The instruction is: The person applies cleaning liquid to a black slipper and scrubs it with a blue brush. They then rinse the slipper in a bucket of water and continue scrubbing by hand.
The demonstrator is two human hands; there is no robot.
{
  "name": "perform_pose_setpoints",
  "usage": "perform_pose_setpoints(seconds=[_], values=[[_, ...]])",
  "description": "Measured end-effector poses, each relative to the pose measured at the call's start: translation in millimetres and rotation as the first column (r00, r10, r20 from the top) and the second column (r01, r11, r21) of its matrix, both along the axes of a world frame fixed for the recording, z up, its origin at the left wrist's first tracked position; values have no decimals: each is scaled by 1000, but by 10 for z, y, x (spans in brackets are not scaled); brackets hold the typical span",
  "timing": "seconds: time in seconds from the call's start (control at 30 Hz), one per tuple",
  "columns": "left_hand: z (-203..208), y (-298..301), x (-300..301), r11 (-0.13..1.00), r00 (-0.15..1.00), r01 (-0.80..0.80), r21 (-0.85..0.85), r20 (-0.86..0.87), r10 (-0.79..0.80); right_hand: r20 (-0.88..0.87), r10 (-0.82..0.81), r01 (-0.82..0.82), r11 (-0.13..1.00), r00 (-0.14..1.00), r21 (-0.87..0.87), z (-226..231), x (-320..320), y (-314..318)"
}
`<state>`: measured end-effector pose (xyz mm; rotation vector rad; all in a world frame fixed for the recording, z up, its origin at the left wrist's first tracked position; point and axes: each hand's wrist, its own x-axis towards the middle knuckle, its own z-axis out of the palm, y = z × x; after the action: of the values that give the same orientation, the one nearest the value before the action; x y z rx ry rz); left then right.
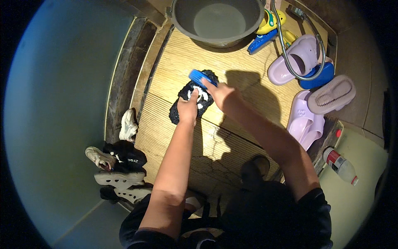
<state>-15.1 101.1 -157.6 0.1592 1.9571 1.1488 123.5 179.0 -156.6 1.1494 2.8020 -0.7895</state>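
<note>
Black, bumpy-textured, rounded oblong item point(185, 91) with white patches on top, maybe footwear, kind unclear; lies slanted on the yellowish ribbed floor point(163, 143), ahead of the person, roughly midway between the side walls and short of the bucket. Left hand point(187, 108) on its near part, thumb extended over the white area, looks to be gripping or pressing it down; finger undersides hidden. Right hand point(224, 93) grasping a blue brush-like tool point(198, 78), index finger laid along it, tool over the item's far end; bristles not visible, can't tell how hard it touches. White patches: print or foam, can't tell. Beyond, at top: dark grey bucket point(219, 40), wide rim, contents unclear. Right of bucket: yellow clog point(271, 23) by a blue sandal point(262, 41). Grey flexible hose point(283, 45) loops down across a lavender slipper point(275, 72); blue slipper point(327, 76) just beside that. Nearer, a greyish-pink slipper point(331, 94) lies next to a lavender pair point(304, 124). Far right: clear bottle point(347, 172), red label, tipped on its side. Left edge: white shoe point(128, 125), another pale shoe point(99, 157) touching a black shoe-like thing point(132, 154), then white holed clogs point(118, 179) close to the person's left forearm.
</note>
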Motion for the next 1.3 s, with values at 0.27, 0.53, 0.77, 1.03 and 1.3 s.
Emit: perform_pose_setpoints(seconds=[0.27,0.53,0.77,1.03,1.3], values=[[37,-232,-82,866,644,-494,77,702,305,23,-162,164,977,987,-140,512,549,-645],[695,-664,329,985,749,-144,92,661,48,-40,-122,116,984,992,-134,664,429,-877],[95,-300,-146,894,812,408,183,-520,-264,-218,-242,204,961,945,-186,727,489,-839],[395,-466,-38,763,768,511,-396,-187,-612,130,-180,187,981,975,-47,435,823,-588],[-84,-846,51,926,687,-250,283,726,-36,-96,-15,4,993,995,-121,791,622,-1027]])
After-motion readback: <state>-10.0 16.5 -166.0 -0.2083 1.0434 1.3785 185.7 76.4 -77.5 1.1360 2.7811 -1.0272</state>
